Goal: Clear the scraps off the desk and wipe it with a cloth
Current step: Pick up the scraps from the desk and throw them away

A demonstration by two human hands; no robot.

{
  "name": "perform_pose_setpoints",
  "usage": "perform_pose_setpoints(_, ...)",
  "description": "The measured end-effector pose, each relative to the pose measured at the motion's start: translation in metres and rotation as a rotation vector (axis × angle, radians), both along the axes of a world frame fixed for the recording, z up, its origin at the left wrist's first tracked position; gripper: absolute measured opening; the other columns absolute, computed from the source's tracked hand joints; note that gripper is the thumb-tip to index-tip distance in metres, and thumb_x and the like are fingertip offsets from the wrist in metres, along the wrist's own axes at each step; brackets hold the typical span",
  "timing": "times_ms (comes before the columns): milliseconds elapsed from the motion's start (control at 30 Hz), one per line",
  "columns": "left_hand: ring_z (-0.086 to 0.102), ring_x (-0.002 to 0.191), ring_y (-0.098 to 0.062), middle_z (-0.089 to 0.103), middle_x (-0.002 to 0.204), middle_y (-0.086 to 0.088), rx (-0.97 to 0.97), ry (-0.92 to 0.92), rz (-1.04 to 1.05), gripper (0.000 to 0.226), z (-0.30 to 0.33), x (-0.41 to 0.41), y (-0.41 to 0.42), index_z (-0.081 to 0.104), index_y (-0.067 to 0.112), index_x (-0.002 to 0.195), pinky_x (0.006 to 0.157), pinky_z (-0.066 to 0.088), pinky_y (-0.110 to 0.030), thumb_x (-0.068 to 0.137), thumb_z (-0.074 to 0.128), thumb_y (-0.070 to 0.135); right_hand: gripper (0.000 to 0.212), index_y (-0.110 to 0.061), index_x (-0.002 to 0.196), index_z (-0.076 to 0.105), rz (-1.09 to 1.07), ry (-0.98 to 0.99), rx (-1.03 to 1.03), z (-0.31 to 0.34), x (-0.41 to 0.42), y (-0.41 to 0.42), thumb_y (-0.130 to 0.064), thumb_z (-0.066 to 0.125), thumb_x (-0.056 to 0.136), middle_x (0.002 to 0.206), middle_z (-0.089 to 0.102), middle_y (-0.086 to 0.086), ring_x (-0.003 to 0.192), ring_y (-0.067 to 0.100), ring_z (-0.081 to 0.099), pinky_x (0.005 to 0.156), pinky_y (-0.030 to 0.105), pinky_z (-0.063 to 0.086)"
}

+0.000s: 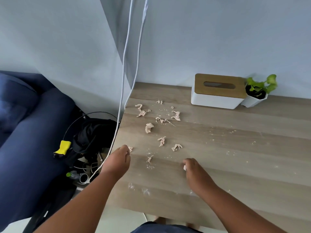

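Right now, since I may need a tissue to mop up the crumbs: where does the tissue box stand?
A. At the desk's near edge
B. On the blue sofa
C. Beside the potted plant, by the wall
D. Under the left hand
C: the tissue box sits against the wall, right next to the potted plant.
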State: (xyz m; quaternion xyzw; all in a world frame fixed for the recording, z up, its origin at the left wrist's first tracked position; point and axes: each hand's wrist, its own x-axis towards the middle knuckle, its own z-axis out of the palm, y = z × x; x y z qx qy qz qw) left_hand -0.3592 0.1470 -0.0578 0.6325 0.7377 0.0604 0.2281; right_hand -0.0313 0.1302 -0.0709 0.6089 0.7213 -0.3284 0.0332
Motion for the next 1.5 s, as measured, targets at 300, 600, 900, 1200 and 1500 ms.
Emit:
perform_pose_setpoints(300,0.057,0.068,-0.019,0.057,0.088,0.008,0.004,0.040,-0.039,0.020,-0.010,-0.011,0.012,0.044,0.026,0.108,0.052,0.036,-0.030,0.095,0.053,0.039,0.027,-0.022,0.097,0.041,-0.073,0.055,0.053,0.001,-0.024,0.020,0.004,0.045,0.096,0.105,0.046,0.000,0.087,0.021,0.055,0.075,0.031,0.042)
perform_pose_setpoints(600,0.067,0.080,-0.031,0.060,0.098,0.000,0.017,0.096,-0.175,0.025,-0.028,-0.016,0.021,0.048,0.020,0.112,0.058,0.044,-0.035,0.106,0.041,0.043,0.015,-0.017,0.104,0.042,-0.090,0.103,0.032,-0.002,-0.052,0.028,-0.003,0.042,0.099,0.104,0.055,0.004,0.088,0.027,0.055,0.077,0.037,0.046)
perform_pose_setpoints(900,0.059,0.069,-0.034,0.054,0.087,-0.002,-0.009,0.170,-0.223,0.021,-0.029,-0.018,0.022,0.042,0.014,0.098,0.054,0.034,-0.034,0.107,0.038,0.033,0.005,-0.019,0.093,0.045,-0.013,0.055,0.065,0.005,-0.092,0.030,-0.021,0.043,0.098,0.098,0.058,0.005,0.084,0.028,0.056,0.071,0.037,0.045)
perform_pose_setpoints(1200,0.045,0.057,-0.026,0.047,0.072,0.004,-0.045,-0.026,-0.087,0.014,-0.025,-0.024,0.026,0.043,0.016,0.101,0.047,0.019,-0.031,0.090,0.051,0.012,0.019,-0.017,0.103,0.042,0.038,0.081,0.041,-0.006,-0.105,0.031,0.000,0.043,0.095,0.097,0.051,0.001,0.079,0.024,0.052,0.064,0.035,0.039)
perform_pose_setpoints(1500,0.052,0.069,-0.027,0.054,0.086,0.000,-0.027,-0.049,-0.168,0.011,-0.019,-0.022,0.025,0.047,0.019,0.092,0.057,0.037,-0.037,0.100,0.042,0.024,0.015,-0.020,0.110,0.050,0.167,0.083,0.205,-0.008,-0.106,0.036,-0.032,0.043,0.104,0.102,0.059,0.000,0.091,0.027,0.059,0.068,0.039,0.051)
